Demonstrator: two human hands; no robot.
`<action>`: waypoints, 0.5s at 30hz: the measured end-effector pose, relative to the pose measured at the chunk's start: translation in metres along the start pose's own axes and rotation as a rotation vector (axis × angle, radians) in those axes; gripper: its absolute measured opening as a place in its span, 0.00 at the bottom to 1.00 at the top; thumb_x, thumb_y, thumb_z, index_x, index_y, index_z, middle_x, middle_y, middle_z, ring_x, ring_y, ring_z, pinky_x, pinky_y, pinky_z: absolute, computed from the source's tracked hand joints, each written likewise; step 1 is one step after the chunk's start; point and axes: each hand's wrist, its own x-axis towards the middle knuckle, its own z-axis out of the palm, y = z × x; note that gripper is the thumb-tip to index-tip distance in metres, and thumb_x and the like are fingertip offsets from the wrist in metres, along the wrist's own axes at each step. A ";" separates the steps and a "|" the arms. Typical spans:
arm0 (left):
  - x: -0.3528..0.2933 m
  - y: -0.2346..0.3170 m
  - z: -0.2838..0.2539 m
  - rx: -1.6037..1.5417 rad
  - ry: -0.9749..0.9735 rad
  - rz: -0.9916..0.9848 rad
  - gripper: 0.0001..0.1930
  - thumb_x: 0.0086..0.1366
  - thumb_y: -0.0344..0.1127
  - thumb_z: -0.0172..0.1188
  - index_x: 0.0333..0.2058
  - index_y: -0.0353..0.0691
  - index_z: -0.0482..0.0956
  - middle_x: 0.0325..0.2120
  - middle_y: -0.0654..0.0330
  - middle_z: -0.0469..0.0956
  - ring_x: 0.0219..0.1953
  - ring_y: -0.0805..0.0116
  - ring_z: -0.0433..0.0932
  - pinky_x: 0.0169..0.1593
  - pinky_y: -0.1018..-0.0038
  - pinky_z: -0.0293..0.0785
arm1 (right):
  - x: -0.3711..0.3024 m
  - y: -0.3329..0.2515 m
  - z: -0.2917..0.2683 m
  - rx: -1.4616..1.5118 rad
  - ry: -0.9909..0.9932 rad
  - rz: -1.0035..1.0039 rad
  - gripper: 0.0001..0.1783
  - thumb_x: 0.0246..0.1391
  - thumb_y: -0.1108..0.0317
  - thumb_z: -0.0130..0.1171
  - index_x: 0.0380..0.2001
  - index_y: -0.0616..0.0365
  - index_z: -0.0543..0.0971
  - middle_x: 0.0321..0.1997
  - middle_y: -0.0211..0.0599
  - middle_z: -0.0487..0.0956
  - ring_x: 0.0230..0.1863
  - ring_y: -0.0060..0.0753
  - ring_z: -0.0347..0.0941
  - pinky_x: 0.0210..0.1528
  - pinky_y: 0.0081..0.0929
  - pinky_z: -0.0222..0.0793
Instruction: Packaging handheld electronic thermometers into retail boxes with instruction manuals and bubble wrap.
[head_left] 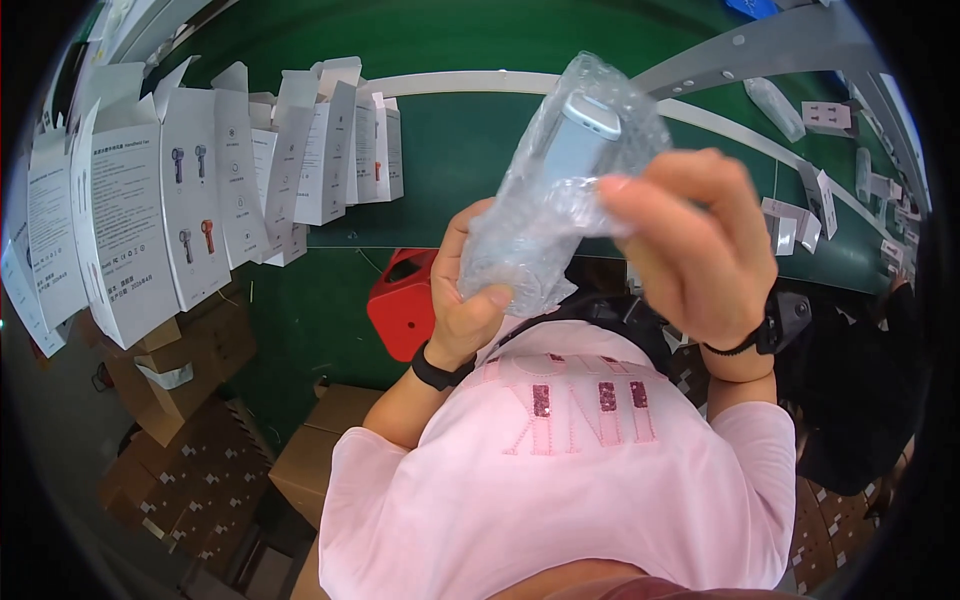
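One pale blue device [578, 140], wrapped in one bubble bag [515, 262], is held tilted over the near edge of one green table [445, 165], the bag's near end gripped by the left hand [462, 312] with its fingers curled round the left side. The right hand [705, 245] is raised at the bag's right with bent fingers, too blurred for a pinch to be confirmed. On the left, white boxes [128, 225] are lined up, too overlapped to be counted, and one red stool [402, 312] is partly hidden.
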 end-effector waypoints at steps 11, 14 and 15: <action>0.033 -0.057 0.007 0.514 -0.559 -0.476 0.42 0.51 0.46 0.72 0.61 0.31 0.65 0.56 0.51 0.71 0.55 0.63 0.72 0.58 0.68 0.67 | -0.176 0.096 0.008 1.649 0.290 1.041 0.44 0.53 0.58 0.65 0.67 0.62 0.57 0.43 0.38 0.79 0.41 0.37 0.78 0.48 0.39 0.75; 0.087 -0.072 -0.010 1.406 -0.147 0.290 0.40 0.51 0.54 0.70 0.54 0.29 0.70 0.48 0.43 0.73 0.50 0.46 0.71 0.53 0.58 0.70 | -0.189 0.123 -0.009 1.120 0.659 1.539 0.24 0.60 0.64 0.56 0.58 0.61 0.71 0.49 0.38 0.78 0.47 0.38 0.76 0.54 0.37 0.72; 0.105 -0.085 -0.018 1.459 -0.060 0.200 0.40 0.51 0.57 0.69 0.52 0.28 0.71 0.47 0.43 0.73 0.50 0.46 0.71 0.52 0.58 0.70 | -0.204 0.137 -0.014 1.159 0.727 1.482 0.21 0.60 0.65 0.56 0.55 0.61 0.72 0.51 0.38 0.78 0.52 0.37 0.74 0.57 0.33 0.70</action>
